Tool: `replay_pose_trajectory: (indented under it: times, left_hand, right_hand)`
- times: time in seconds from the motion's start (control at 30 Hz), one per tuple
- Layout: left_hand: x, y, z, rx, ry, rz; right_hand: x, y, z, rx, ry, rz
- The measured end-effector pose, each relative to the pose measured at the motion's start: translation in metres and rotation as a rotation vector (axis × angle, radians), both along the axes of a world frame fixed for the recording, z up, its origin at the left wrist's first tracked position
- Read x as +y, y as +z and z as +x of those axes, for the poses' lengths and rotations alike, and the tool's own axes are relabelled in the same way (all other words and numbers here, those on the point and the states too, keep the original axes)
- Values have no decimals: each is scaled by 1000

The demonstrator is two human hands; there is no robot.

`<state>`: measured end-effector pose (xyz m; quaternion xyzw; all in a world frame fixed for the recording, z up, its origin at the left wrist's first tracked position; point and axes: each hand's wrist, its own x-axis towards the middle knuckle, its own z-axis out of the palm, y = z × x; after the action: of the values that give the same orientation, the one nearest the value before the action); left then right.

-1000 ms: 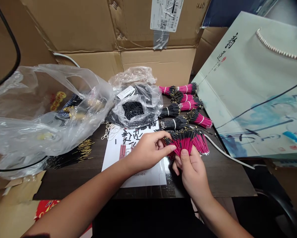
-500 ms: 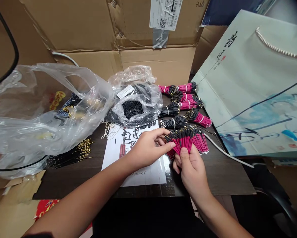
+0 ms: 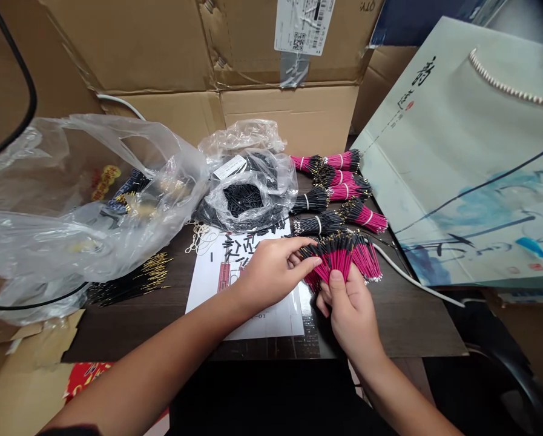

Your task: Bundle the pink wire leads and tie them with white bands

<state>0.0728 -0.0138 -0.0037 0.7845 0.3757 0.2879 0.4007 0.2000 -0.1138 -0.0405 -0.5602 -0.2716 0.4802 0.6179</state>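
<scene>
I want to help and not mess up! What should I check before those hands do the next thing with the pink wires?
Right hand holds the pink wire bunch: ok.
Left hand touches the bunch: ok.
Bunch is held clear of the loose black tubes: ok.
Nearest tied bundle has a white band: ok.
Held bunch has a band: cannot tell, the hands hide part of it.
Wire ends in the bunch are even: cannot tell.

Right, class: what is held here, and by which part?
The right hand grips a bundle of pink wires at its middle; the left hand touches its black end.
</scene>
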Motion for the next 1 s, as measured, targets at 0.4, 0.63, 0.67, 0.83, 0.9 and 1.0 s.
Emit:
replay_pose_trajectory:
  times: [0.4,0.63,0.67,0.83,0.9,1.0]
  left_hand:
    - [-2,-10,-2,363,-24,740]
    - [2,-9,-5,422,-91,818]
    - [2,-9,-6,406,-91,805]
    - [-3,-9,-9,184,0,611]
    - [-5,-9,-10,129,32,542]
    - [-6,-10,-9,110,53,535]
  right_hand:
    - [-1,-5,0,-42,-33,4]
    - [-1,-9,0,-9,-8,0]
    - [-1,-10,0,-8,-6,3]
    - [-1,-8,1,41,-9,45]
    - [-1,-8,1,66,-25,66]
    - [-2,-7,0,48,-39,81]
